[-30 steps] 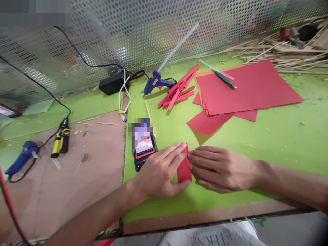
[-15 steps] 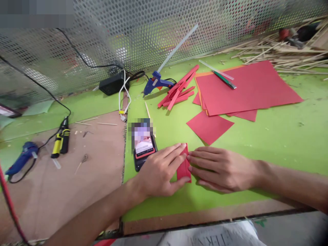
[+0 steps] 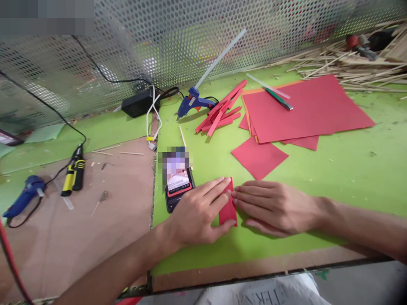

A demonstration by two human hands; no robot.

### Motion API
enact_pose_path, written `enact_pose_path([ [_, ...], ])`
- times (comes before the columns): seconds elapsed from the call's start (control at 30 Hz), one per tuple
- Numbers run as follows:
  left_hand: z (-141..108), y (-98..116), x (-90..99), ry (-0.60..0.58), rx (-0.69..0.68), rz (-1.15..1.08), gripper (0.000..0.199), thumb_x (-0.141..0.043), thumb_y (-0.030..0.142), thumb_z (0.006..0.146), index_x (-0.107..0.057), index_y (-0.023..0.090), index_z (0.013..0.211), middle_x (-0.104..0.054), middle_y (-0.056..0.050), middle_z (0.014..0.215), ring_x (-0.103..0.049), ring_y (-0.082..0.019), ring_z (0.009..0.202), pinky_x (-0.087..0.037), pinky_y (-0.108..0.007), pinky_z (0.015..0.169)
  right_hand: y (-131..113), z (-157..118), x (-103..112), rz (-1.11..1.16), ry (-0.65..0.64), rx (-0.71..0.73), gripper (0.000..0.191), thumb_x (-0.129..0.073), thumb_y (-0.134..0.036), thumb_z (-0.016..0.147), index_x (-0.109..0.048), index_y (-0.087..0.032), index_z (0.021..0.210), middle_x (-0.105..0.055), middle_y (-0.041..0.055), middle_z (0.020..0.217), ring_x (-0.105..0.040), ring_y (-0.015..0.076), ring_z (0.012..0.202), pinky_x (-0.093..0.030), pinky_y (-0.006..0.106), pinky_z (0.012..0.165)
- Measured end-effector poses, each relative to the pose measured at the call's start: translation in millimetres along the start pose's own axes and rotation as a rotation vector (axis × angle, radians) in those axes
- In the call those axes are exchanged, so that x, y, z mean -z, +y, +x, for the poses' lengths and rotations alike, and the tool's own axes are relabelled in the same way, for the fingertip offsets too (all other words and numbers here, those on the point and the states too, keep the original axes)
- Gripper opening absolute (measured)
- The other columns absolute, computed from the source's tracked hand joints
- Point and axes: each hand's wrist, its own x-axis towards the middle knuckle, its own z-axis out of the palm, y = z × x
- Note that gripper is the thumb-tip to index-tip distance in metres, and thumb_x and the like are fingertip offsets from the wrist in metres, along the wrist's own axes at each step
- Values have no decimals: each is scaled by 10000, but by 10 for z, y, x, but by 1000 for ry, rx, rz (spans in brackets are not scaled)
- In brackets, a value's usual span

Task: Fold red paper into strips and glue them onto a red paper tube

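Observation:
A folded piece of red paper lies on the green tabletop between my hands. My left hand rests across it with fingers stretched out, fingertips near its top and thumb at its lower corner. From the right, my right hand lies flat, its straight fingertips touching the paper's right edge. Just beyond the hands is a square of red paper. A phone with a lit screen lies left of the red piece, close to my left hand.
A blue glue gun stands behind, beside red paper strips. A green cutter lies on red sheets. Thin wooden sticks pile up at back right. Yellow-black pliers and another blue glue gun lie left.
My right hand's fingertips have shifted slightly upward along the paper's right edge. My left hand stays in place on the paper.

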Motion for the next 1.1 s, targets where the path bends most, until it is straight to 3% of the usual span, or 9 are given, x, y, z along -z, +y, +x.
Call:
enact_pose_path([
  [0.27, 1, -1, -1, -1, 6, -6, 461, -638, 463, 981, -682, 109, 1272, -650, -214, 1480, -615, -341, 1408, -567, -462, 1151, 73, 70, -19, -94, -21, -115, 317, -559, -316, 1063, -683, -69, 1218, -774, 190, 1177, -736, 311, 1148, -621, 484, 1028],
  [0.7, -8, -4, -15, 2, -4, -7, 467, -641, 464, 976, -670, 113, 1283, -664, -226, 1448, -623, -357, 1380, -577, -497, 1126, 103, 114, -34, -98, 4, -142, 279, -580, -273, 1054, -672, -66, 1218, -775, 204, 1148, -742, 311, 1125, -633, 490, 983],
  [0.9, -9, -7, -25, -5, -7, 1, 484, -634, 464, 981, -676, 79, 1272, -662, -228, 1448, -618, -361, 1377, -564, -484, 1145, 163, 101, -13, -177, 13, -14, 268, -552, -268, 1072, -691, -68, 1182, -782, 177, 1070, -746, 287, 1087, -636, 462, 972],
  [1.1, -6, -8, -17, 0, -22, 20, 480, -619, 454, 982, -686, 71, 1263, -647, -223, 1477, -613, -358, 1384, -567, -473, 1141, 114, 112, 0, -182, 14, 139, 185, -601, -214, 1043, -728, -81, 1011, -769, 140, 963, -748, 252, 998, -636, 410, 962],
])
